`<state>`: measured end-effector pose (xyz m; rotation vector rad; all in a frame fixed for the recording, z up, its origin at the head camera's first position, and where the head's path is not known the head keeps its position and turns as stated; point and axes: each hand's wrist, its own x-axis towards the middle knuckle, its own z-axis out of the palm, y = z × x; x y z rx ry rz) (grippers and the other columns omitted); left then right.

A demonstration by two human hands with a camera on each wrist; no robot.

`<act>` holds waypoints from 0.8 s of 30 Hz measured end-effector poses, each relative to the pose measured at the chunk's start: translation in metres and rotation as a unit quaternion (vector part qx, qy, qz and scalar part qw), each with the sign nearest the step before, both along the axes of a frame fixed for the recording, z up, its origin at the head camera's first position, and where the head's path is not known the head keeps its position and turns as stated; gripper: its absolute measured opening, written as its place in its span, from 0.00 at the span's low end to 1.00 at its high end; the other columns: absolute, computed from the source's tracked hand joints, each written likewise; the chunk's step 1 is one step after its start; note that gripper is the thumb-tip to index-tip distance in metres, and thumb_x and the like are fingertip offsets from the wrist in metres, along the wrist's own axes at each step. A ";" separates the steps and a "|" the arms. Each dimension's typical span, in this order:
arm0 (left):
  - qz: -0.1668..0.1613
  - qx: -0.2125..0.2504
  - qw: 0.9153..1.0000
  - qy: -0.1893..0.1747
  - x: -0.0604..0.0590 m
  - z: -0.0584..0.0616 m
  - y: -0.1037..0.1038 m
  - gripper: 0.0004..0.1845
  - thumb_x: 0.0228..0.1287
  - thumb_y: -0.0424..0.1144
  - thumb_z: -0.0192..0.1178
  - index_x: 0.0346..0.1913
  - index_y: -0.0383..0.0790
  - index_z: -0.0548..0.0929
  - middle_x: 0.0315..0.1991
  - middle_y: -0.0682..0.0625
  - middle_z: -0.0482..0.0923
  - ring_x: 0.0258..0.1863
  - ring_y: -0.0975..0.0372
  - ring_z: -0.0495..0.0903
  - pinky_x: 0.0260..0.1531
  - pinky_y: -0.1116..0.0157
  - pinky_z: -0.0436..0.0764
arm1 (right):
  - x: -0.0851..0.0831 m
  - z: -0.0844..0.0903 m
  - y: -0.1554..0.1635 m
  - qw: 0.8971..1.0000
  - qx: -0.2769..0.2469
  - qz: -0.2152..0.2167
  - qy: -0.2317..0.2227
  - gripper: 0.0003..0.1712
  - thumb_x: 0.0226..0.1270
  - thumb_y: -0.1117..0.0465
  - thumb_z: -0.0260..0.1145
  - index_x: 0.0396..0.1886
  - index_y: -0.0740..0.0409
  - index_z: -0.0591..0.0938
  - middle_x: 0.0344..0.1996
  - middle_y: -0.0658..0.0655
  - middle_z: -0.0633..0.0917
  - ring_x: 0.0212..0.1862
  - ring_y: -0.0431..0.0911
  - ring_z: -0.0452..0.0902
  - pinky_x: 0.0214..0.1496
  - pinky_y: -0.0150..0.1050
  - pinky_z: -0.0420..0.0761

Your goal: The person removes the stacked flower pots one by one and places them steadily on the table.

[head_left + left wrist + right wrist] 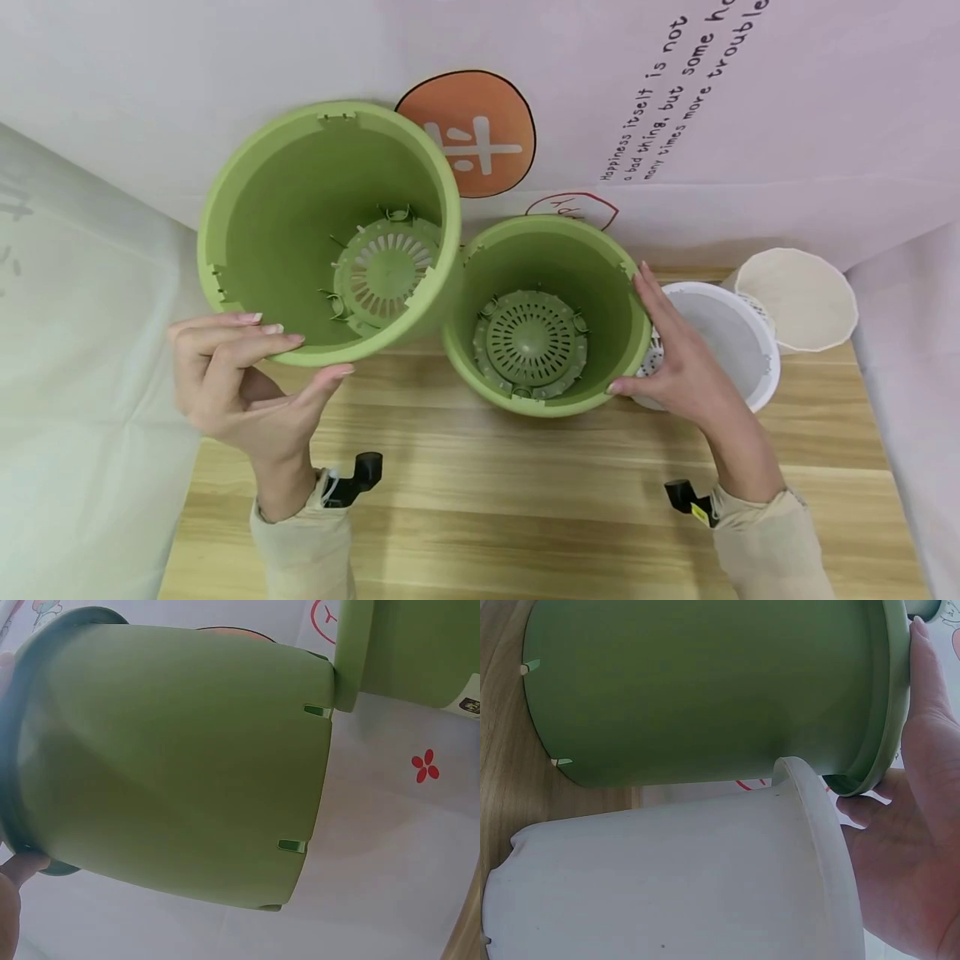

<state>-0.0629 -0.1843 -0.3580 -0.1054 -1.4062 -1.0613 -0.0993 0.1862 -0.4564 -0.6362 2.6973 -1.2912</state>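
Holding lifted green pot [300, 200], left hand [240, 375]; right hand [678, 358] steadying second green pot [547, 258].

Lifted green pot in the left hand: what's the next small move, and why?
Probably lower the lifted green pot into the standing green pot. The left hand holds it tilted in the air, the right hand steadies the matching one on the table, and their rims nearly touch.

Wall cloth [750, 125] reading "Happiness itself is not a bad thing", rest cut off
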 end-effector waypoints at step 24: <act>0.031 -0.007 0.999 -0.021 0.003 -0.021 -0.025 0.41 0.25 0.67 0.81 0.14 0.29 0.76 0.22 0.42 0.72 0.33 0.58 0.72 0.44 0.65 0.71 | 0.000 0.000 0.001 1.000 0.005 0.000 -0.004 0.81 0.28 0.54 0.88 0.81 0.45 0.47 0.80 0.47 0.43 0.78 0.60 0.44 0.72 0.66 0.52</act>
